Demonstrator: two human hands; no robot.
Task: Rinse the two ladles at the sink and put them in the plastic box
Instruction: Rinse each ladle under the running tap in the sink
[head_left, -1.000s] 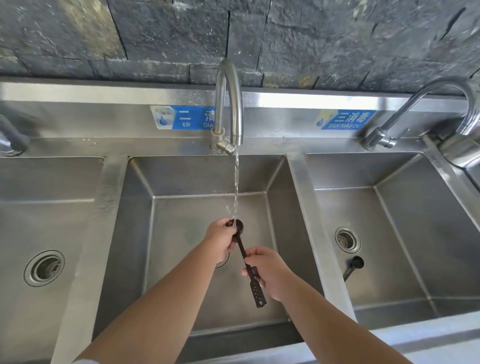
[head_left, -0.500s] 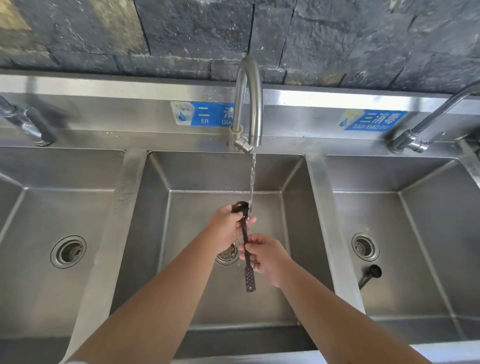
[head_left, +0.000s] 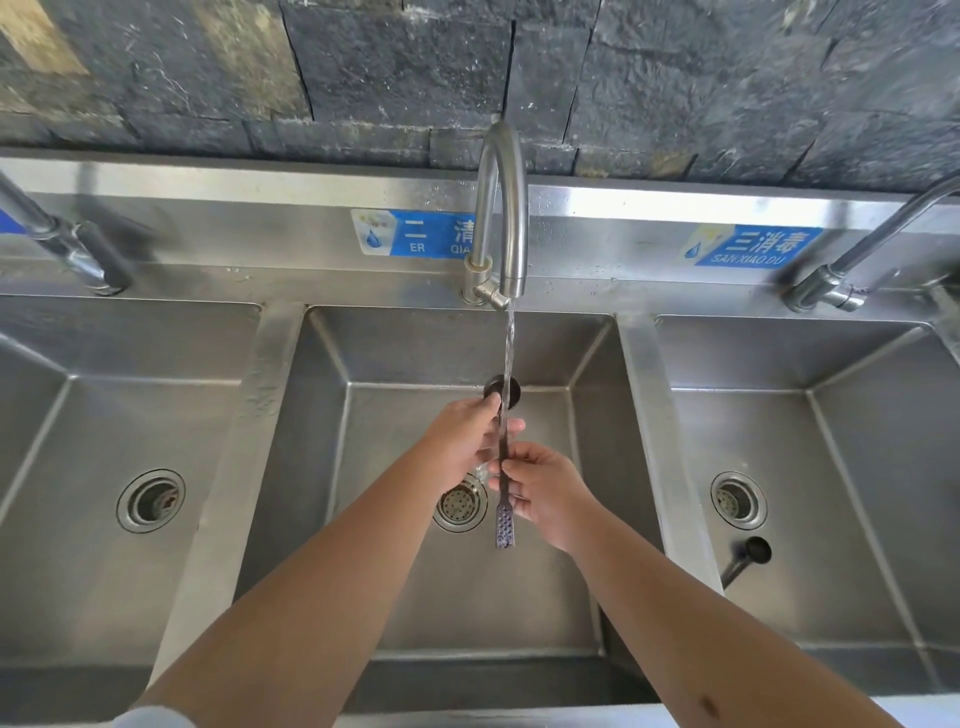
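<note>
Black ladle (head_left: 503, 467) is sitting under the tap (head_left: 501, 218) water in the middle sink (head_left: 597, 467), and I am gripping it with my left hand (head_left: 467, 441) and right hand (head_left: 545, 488), while the other ladle (head_left: 748, 558) is lying in the right sink (head_left: 857, 519).

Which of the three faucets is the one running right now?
The middle faucet, above the basin where both hands hold a ladle. Its stream falls on that ladle; the left and right faucets show no water.

Parts of a steel sink scene hidden or cut off

At centre, two hands cover the middle of a dark ladle (head_left: 503, 525); at lower right, the divider hides the second ladle's (head_left: 748, 557) handle end. The frame's edges cut off the left faucet (head_left: 67, 247) and right faucet (head_left: 852, 270).
</note>
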